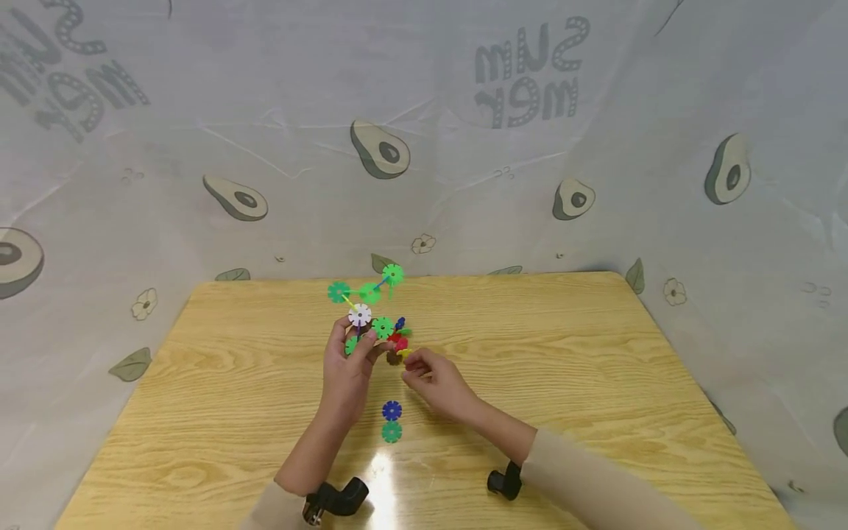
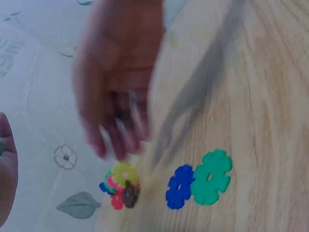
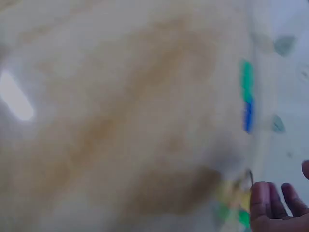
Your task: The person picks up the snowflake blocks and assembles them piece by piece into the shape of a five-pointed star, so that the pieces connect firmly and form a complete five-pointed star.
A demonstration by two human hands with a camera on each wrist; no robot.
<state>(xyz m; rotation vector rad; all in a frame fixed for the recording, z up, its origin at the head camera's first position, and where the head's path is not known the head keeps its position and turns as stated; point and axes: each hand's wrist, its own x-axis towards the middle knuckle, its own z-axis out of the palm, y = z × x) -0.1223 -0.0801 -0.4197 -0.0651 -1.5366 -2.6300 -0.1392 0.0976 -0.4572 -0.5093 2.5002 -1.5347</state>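
Backdrop (image 1: 464,213): pale sheet, avocado and leaf print, across the full width behind the table.
Tabletop (image 1: 563,353): wood grain; I read a bright glare patch near its front edge.
Left sleeve (image 1: 274,509): beige, a black wrist device (image 1: 346,498) beside it.
Left hand (image 1: 347,377): raised, palm side partly in sight, fingers and thumb grasping the lower part of the joined discs.
Joined discs (image 1: 355,311): notched pieces slotted edge to edge, held above the table in the left hand; I list a teal disc (image 1: 334,291) at far left, white below it, greens to the right, with yellow, purple and blue pieces seen edge-on.
Loose blue disc (image 1: 386,410): flat on the wood, nearer me than the hands.
Loose green disc (image 1: 387,435): flat, just beside the blue one.
Disc bunch (image 1: 401,344): blue, green, red, pink, yellow, brown, overlapping; whether linked, I cannot tell.
Right hand (image 1: 442,386): beside the bunch, fingers loosely bent, nothing visible in them; my right wrist view is blurred.
Right sleeve (image 1: 596,482): beige, its own black device at the cuff.
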